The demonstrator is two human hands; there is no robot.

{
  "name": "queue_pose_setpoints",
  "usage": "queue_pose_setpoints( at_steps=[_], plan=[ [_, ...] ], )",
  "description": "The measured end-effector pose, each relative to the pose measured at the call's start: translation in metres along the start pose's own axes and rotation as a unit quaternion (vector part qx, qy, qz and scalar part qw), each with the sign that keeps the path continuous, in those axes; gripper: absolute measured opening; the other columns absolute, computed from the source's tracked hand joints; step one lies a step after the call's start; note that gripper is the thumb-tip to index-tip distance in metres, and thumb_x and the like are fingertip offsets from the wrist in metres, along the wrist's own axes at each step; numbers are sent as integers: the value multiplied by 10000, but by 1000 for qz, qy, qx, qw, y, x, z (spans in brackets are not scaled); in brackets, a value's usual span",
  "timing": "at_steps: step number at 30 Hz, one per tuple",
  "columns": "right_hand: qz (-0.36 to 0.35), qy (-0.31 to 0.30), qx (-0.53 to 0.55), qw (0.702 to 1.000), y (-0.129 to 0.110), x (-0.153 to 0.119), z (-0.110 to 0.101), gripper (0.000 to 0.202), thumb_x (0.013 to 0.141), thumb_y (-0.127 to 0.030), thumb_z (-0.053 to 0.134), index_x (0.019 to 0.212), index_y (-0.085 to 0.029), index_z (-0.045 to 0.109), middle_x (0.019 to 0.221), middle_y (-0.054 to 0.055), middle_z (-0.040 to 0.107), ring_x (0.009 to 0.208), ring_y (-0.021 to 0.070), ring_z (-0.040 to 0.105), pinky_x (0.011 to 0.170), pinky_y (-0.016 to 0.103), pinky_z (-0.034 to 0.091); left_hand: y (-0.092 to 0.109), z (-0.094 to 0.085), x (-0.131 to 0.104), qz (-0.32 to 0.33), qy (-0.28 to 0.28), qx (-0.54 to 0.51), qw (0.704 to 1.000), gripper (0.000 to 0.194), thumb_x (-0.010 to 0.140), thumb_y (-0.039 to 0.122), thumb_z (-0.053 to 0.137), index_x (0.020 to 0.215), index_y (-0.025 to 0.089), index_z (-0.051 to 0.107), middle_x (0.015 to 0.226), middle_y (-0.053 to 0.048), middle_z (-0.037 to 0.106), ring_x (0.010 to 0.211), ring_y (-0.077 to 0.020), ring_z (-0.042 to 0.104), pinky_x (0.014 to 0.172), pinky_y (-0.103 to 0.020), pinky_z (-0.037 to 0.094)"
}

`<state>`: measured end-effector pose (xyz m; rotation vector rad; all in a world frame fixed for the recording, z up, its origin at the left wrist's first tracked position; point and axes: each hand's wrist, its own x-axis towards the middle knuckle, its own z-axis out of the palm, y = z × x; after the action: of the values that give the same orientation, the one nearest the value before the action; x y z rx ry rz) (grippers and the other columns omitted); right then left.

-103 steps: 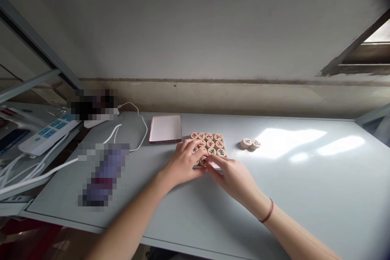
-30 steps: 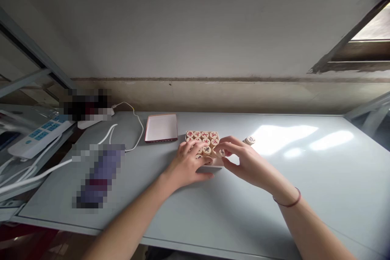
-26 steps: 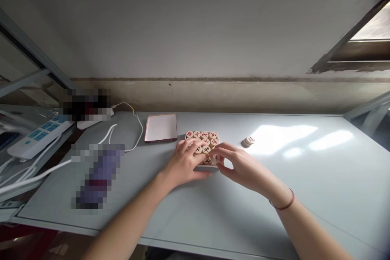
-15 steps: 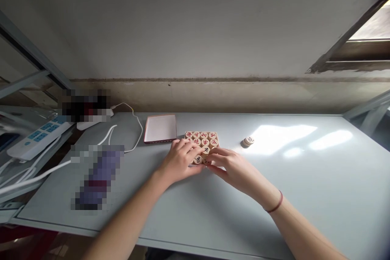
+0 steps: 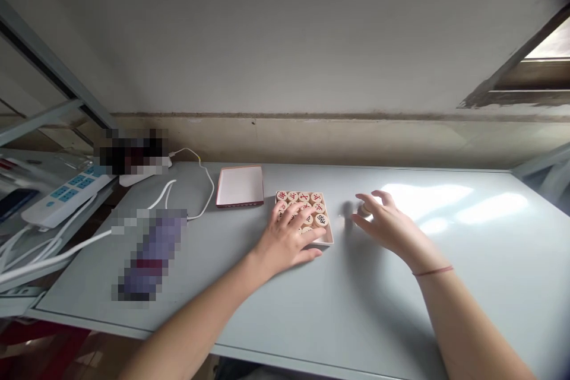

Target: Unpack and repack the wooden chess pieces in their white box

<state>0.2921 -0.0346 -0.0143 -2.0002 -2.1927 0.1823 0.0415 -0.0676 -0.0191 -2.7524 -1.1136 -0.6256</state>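
A shallow white box [image 5: 330, 234] holds rows of round wooden Chinese chess pieces [image 5: 316, 196] with red or black characters. Over its left and front part lies my left hand [image 5: 287, 237], fingers spread on top of the pieces and thumb out by the front edge; it covers some of them. At the box's front right corner, bare box bottom shows. To the right, my right hand [image 5: 387, 228] is over a small wooden chess piece or stack [image 5: 364, 211] on the table, which it partly hides. Its thumb and fingers are apart around the wood.
The open box lid [image 5: 240, 185] lies inside-up behind and left of the box. Farther left are a blurred purple object [image 5: 155, 255], white cables [image 5: 207, 190] and a power strip [image 5: 66, 193]. A wall [image 5: 312, 136] borders the grey table [image 5: 285, 320] at the back.
My right hand has left the box and moved right to the loose wooden chess piece or stack. My left hand has stayed at the box. The view has shifted slightly.
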Motion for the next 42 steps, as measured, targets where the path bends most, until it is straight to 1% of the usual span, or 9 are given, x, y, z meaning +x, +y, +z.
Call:
queue_pose_setpoints(
  at_steps=[3, 6, 11, 18, 24, 30, 33, 38, 42],
  plan=[
    [4, -26, 1, 1000, -1, 1, 4, 325, 856, -253, 428, 1127, -177, 589, 1181, 135, 552, 849, 204, 626, 705, 312, 487, 2, 1, 2, -2, 1, 3, 1000, 309, 859, 511, 533, 1020, 277, 656, 1307, -71, 504, 1240, -293, 384, 1049, -549, 252],
    [-5, -33, -4, 999, -1, 3, 4, 312, 843, -173, 394, 1053, -174, 624, 1184, 122, 558, 838, 191, 623, 713, 298, 479, 3, 2, 3, -1, -2, 3, 1000, 315, 858, 517, 531, 985, 259, 658, 1306, -70, 511, 1246, -293, 379, 1058, -557, 237],
    [26, -36, 4, 999, -2, 5, -2, 345, 804, -104, 393, 1048, -177, 626, 1128, 106, 594, 805, 183, 626, 683, 286, 474, 4, 1, 3, -8, 23, -12, 1000, 380, 873, 555, 477, 1084, 278, 630, 1303, -66, 525, 1249, -294, 381, 1063, -551, 216],
    [16, -19, 71, 997, -14, 3, -12, 301, 818, -180, 433, 1038, -196, 636, 1068, 87, 625, 753, 173, 632, 689, 294, 492, 7, -6, 19, -41, 28, -63, 997, 495, 833, 593, 500, 1194, 264, 578, 1231, -77, 572, 1219, -297, 411, 1045, -509, 247],
    [2, -17, 65, 998, -6, 5, -6, 275, 832, -190, 425, 992, -203, 648, 1023, 93, 640, 685, 164, 623, 631, 295, 486, 9, -6, 36, -42, 40, -75, 995, 393, 847, 531, 517, 1099, 251, 632, 1175, -71, 602, 1178, -284, 455, 986, -477, 312],
    [-38, -38, 115, 992, -18, 2, -16, 236, 848, -212, 438, 950, -205, 651, 992, 83, 650, 674, 166, 630, 649, 310, 500, 10, -6, 28, -79, 29, -92, 992, 285, 868, 363, 551, 1118, 246, 624, 1148, -55, 633, 1146, -261, 492, 956, -442, 367],
    [-57, -85, 271, 957, -38, -6, -29, 249, 870, -375, 493, 1019, -220, 619, 918, 60, 674, 687, 168, 643, 647, 306, 518, 11, -6, 23, -98, 45, -107, 988, 339, 875, 319, 567, 1202, 229, 571, 1136, -63, 639, 1091, -241, 544, 925, -419, 418],
    [-81, -176, 490, 850, -62, -13, -35, 431, 797, -543, 585, 1032, -182, 597, 948, 88, 682, 800, 188, 651, 671, 306, 541, 12, -7, 22, -110, 90, -176, 974, 291, 877, 344, 587, 1129, 199, 586, 1000, -50, 667, 949, -186, 617, 879, -337, 497],
    [-53, -186, 517, 834, -64, -12, -35, 463, 768, -574, 605, 997, -171, 610, 902, 89, 683, 759, 178, 635, 656, 314, 538, 11, -12, 22, -112, 102, -205, 967, 198, 878, 309, 586, 1051, 212, 602, 978, -40, 654, 928, -173, 622, 856, -321, 514]
  ],
)
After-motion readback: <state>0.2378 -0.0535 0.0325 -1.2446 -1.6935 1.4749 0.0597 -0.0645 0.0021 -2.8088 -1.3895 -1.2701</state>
